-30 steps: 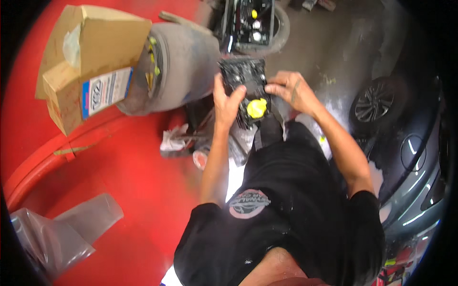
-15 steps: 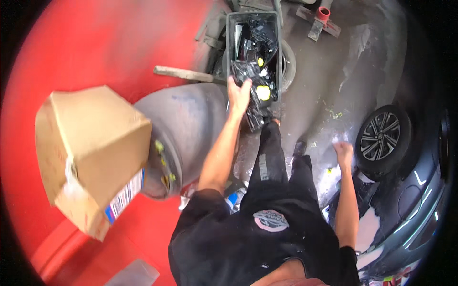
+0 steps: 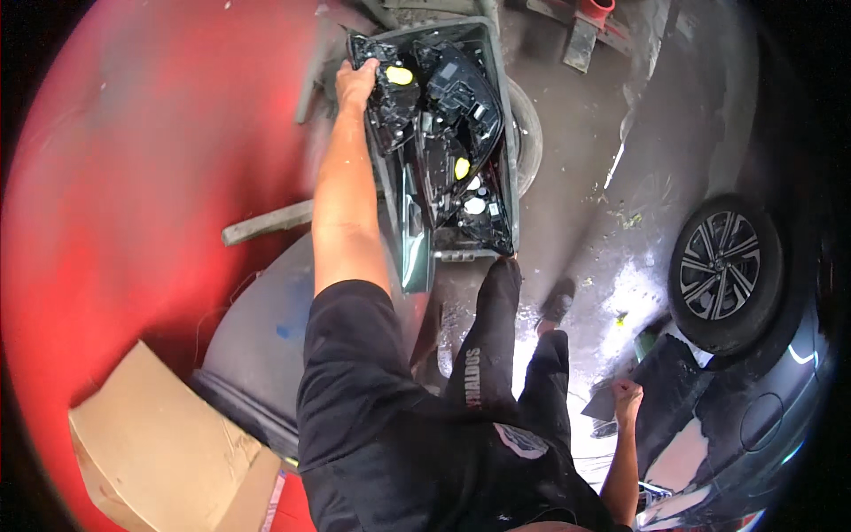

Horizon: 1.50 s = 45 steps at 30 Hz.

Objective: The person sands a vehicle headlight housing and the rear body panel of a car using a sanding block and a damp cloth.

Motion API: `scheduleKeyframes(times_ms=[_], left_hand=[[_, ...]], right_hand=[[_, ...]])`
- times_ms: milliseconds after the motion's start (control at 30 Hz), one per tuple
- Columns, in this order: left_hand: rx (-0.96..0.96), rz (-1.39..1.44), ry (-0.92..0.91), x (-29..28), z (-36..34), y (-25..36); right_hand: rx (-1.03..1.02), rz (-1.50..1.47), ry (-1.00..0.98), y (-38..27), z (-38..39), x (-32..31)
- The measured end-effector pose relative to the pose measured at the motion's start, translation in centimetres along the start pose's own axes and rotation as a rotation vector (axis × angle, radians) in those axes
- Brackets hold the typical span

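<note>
My left hand (image 3: 355,82) grips the upper edge of a black lamp-like assembly (image 3: 390,115) with a yellow cap, at the left side of a grey crate (image 3: 509,142). More black assemblies (image 3: 456,97), with yellow and white caps, lie inside the crate. A glossy dark panel (image 3: 412,239) sticks out beyond the crate's near left corner. My right hand (image 3: 628,397) is low on the right beside the car, fingers curled; whether anything is in them I cannot make out.
A tire (image 3: 528,168) lies under the crate. A cardboard box (image 3: 151,426), grey barrel (image 3: 257,337) and wooden bar (image 3: 266,222) are on the left, by red surfaces. A dark car (image 3: 771,408) with its wheel (image 3: 718,266) stands right. A metal stand (image 3: 581,44) is at the top.
My left hand has carried the assembly forward and left to the crate. My right hand has let go of it and dropped down to the right. The crate now sits larger in view.
</note>
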<state>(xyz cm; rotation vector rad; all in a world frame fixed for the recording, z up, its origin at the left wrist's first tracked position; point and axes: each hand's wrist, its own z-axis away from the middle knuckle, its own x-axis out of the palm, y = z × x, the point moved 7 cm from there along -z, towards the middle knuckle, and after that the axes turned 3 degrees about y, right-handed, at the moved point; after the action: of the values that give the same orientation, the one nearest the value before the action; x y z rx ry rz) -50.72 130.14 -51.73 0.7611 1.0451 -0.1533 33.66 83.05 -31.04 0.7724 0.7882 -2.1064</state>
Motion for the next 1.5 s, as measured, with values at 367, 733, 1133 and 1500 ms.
scheduleKeyframes(times_ms=[367,733,1133,1500], left_hand=[[0.005,0.086,-0.151,4.1,-6.0,-3.9],[0.728,-0.089,-0.221,0.8,24.4,5.0],[0.987,0.118,-2.532,-21.3,90.6,30.2],[1.016,0.666,-3.01,-33.9,120.4,33.3]], right_hand=[[0.045,0.05,0.076,-6.4,-1.9,1.0],[0.177,-0.042,0.326,3.3,9.3,-2.2],[0.561,-0.467,0.586,20.1,22.9,4.6],[1.132,-0.316,0.93,32.5,45.9,30.0]])
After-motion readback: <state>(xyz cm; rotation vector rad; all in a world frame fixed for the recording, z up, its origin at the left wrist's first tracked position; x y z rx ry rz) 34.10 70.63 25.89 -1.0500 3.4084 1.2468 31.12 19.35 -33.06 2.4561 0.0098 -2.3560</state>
